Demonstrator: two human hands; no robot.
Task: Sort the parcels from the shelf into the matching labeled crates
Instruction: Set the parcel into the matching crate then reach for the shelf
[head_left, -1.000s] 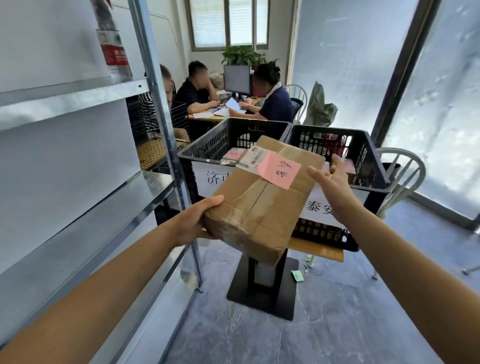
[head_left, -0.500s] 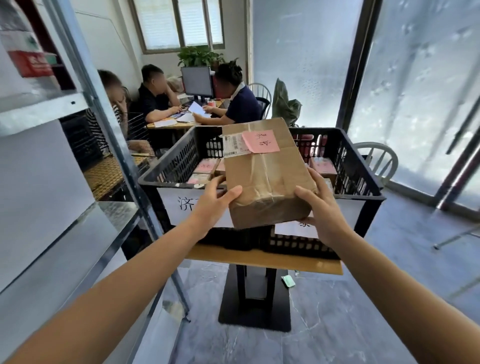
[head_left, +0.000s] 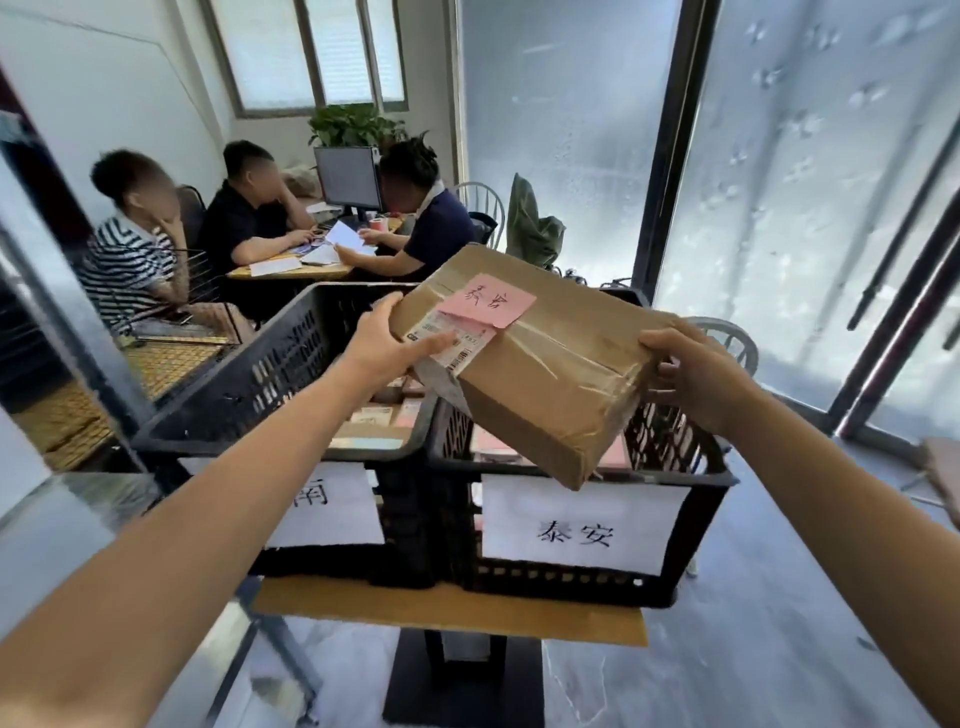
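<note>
Though parcels (head_left: 382, 415) already lie in both crates (head_left: 260, 374), one taped box (head_left: 550, 364) is gripped by left hand (head_left: 384, 348) and right hand (head_left: 696, 374) over the right crate (head_left: 675, 474), unreleased.

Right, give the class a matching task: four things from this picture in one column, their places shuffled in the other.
Things
1. taped brown cardboard parcel
2. pink paper note with red handwriting
3. white paper sign printed 泰安
4. dark-framed computer monitor

Places
A. on the far wooden desk
B. on the front of the right black plastic crate
C. held tilted by the left hand and right hand
D. stuck on the parcel's top face

Pairs: 1-C, 2-D, 3-B, 4-A
</note>
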